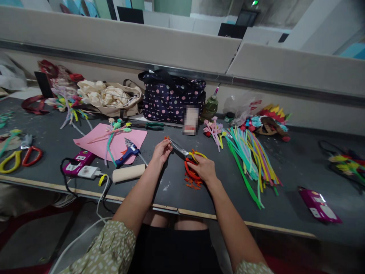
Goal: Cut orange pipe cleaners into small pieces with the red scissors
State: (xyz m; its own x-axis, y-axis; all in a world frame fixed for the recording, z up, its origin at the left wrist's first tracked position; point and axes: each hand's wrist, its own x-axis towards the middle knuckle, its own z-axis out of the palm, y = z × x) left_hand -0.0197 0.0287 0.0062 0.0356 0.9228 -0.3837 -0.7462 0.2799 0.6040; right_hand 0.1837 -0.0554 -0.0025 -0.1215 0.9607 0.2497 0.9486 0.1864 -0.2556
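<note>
Above the worktop [171,175], orange fluff [166,137] is pinched by the left hand [162,150], within reach of scissors [184,152] gripped by the right hand [206,169].

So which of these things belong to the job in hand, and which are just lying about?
In use:
red-and-yellow-handled metal scissors, in the right hand
small orange piece, in the left hand
loose orange clippings

Seemingly lying about:
dark polka-dot fabric bag
pink paper sheet
blue glue gun
cream cylindrical roll
</note>
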